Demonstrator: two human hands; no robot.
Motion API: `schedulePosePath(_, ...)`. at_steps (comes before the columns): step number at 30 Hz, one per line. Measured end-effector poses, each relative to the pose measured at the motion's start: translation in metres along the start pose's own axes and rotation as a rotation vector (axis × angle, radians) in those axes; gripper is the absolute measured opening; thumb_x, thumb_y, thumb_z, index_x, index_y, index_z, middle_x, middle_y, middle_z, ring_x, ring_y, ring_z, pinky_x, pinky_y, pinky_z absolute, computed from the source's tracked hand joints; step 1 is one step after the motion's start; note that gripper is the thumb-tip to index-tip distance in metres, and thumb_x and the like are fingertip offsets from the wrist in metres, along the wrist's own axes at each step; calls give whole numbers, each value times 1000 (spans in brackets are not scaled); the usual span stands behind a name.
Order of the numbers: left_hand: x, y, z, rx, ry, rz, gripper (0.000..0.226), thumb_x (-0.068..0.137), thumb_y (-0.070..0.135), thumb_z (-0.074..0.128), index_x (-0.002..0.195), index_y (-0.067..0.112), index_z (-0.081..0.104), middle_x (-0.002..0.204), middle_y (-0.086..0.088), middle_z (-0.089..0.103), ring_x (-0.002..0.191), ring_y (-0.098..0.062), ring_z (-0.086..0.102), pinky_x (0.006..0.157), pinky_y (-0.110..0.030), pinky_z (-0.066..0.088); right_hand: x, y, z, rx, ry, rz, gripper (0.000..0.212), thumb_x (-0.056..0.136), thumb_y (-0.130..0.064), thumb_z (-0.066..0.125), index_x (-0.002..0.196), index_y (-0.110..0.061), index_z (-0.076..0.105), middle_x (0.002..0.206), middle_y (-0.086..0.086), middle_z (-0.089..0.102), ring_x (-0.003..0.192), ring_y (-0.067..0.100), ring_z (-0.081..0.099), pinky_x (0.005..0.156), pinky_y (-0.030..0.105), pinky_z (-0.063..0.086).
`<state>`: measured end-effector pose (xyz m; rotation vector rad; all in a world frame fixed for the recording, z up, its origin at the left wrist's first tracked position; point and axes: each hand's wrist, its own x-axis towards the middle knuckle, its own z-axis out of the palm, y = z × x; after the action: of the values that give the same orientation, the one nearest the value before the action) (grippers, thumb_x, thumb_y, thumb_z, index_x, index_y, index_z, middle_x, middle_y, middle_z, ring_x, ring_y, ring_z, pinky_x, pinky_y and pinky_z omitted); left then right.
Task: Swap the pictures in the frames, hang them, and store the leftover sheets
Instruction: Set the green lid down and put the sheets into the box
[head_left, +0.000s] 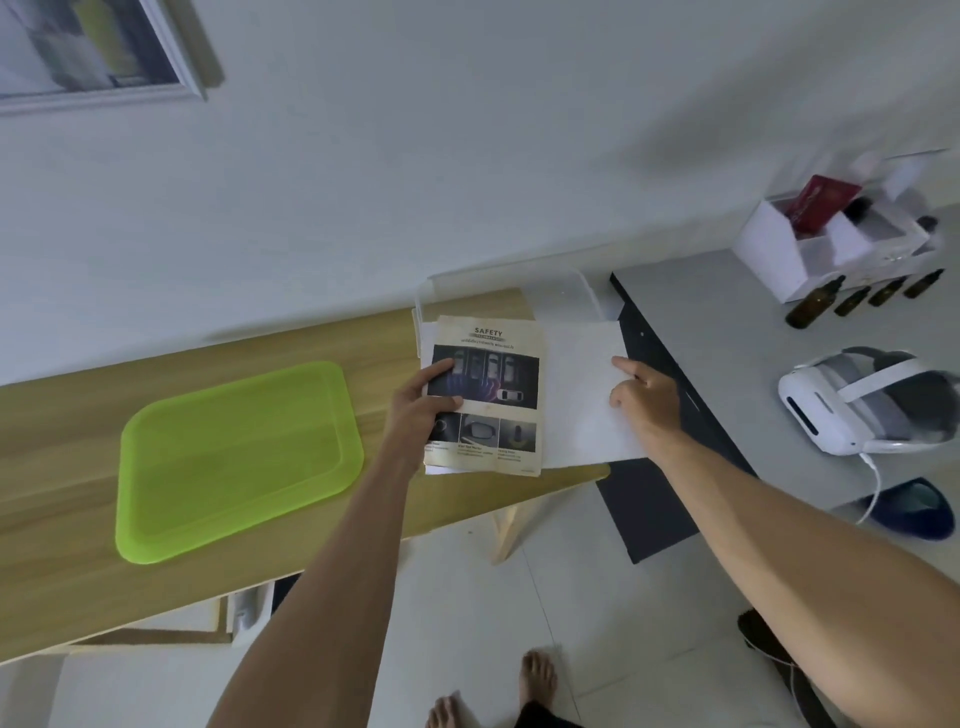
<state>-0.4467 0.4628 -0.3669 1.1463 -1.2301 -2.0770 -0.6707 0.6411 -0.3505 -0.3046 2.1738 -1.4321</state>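
Bare feet (537, 675): on pale tile, nearest the viewer.
Safety sheet (485, 395): printed page atop loose sheets at the wooden table's (62, 467) right end.
Left hand (421, 410): thumb on top, fingers beneath, pinching the page's left edge.
Right hand (647, 397): fingers loosely curled, pressing on the white sheet (576, 395), gripping nothing.
Clear container (519, 283): just behind the stack.
Green tray (236, 462): well left.
Hung frame (98, 52): on the wall.
Risk: the white sheet overhangs the table edge; lifting carelessly likely slides it floorward or creases the page.

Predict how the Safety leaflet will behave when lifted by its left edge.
Likely floppy: the Safety leaflet is one thin creased sheet. Probably very light, since the left hand pinches it with thumb and fingers only. Its far side may droop.
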Motion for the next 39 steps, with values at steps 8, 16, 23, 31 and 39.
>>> schedulePosePath(8,69,27,12,34,114,66,56,75,-14,68,118,22,72,119,-12,67,84,-26,68,87,-56,57,78,-36,21,26,-24,-85,66,80,12,51,138,-17,62,148,1,54,102,0,54,65,6,43)
schedulePosePath(16,165,32,41,201,240,3,54,80,-17,61,122,18,67,109,-4,64,76,-21,64,65,-31,60,190,-33,52,-114,-113,-61,65,85,13,51,142,-18,58,149,3,52,119,9,55,67,4,45)
schedulePosePath(23,214,3,58,459,419,-28,59,81,-11,52,126,24,66,119,1,67,77,-16,67,61,-28,59,237,-11,79,-365,-193,-115,67,86,9,50,146,-21,53,147,2,55,129,21,56,98,28,52)
schedulePosePath(31,220,-16,59,702,460,-17,57,82,-7,53,136,14,56,115,3,60,96,-18,59,73,-29,52,244,10,87,-573,-208,-58,65,89,1,48,152,-18,44,156,4,45,130,26,56,77,26,51)
schedulePosePath(39,210,3,61,774,445,128,57,88,13,66,143,10,51,140,-7,55,122,-21,55,100,-34,48,221,-7,101,-708,-129,-155,53,91,-10,59,143,-18,55,152,11,42,127,30,55,92,33,52)
